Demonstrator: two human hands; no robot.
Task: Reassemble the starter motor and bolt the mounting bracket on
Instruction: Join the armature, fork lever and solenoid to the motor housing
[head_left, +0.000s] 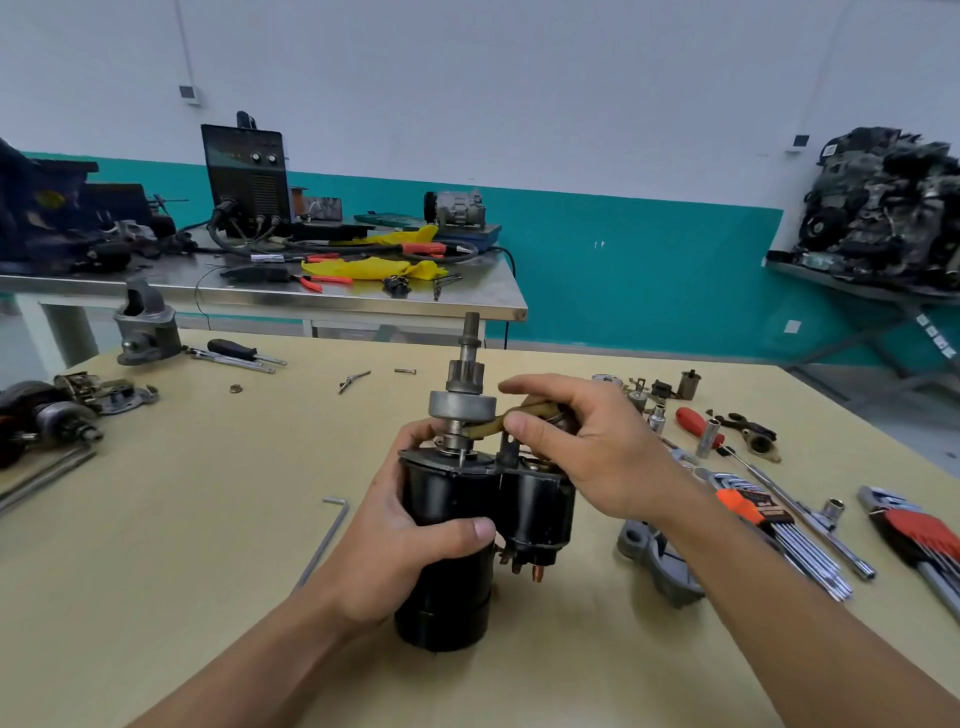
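Left hand (410, 535) grips the upright starter motor (448, 496); right hand (587, 452) pinches the shift fork (487, 427), best eased squarely under the pinion (465, 376).

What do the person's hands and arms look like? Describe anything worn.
The left hand and right hand are bare: no gloves, rings or bands show. The left forearm and right forearm are uncovered to the picture's edge, with no sleeve or watch in view.
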